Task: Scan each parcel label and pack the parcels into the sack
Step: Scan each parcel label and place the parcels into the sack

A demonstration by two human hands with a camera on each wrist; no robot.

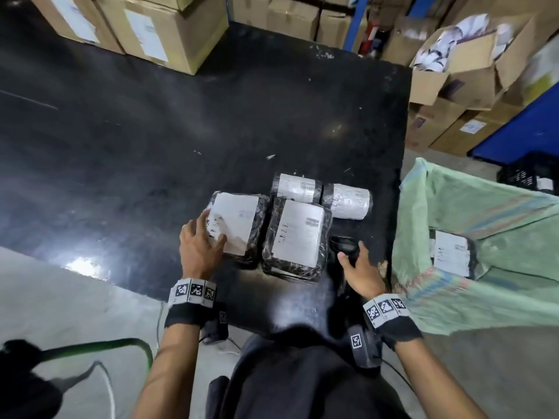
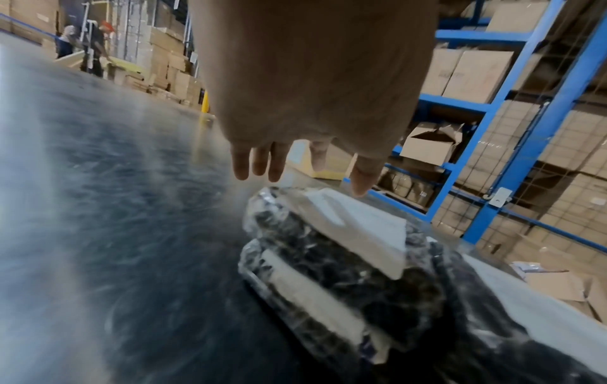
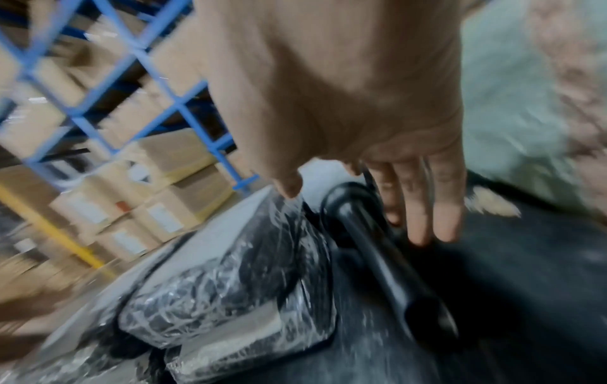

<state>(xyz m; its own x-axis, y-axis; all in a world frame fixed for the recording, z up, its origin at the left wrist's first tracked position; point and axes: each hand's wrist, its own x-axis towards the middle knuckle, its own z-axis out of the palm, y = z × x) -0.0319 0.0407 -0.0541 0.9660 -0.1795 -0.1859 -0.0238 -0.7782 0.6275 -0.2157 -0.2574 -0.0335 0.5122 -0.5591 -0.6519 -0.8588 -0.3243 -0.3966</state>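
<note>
Left hand [image 1: 199, 246] fingers [image 2: 276, 166] spread over a black shrink-wrapped, white-labelled parcel [image 1: 237, 226]; right hand [image 1: 361, 269] fingers [image 3: 417, 205], straight, reach the black handheld scanner [image 1: 344, 246], likely for scanning.

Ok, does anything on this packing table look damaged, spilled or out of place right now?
Nothing stands out. Four wrapped parcels lie label-up together on the black table, and one labelled parcel is already in the green sack. The white flecks on the table look like scuffs or scraps, not a spill.
</note>
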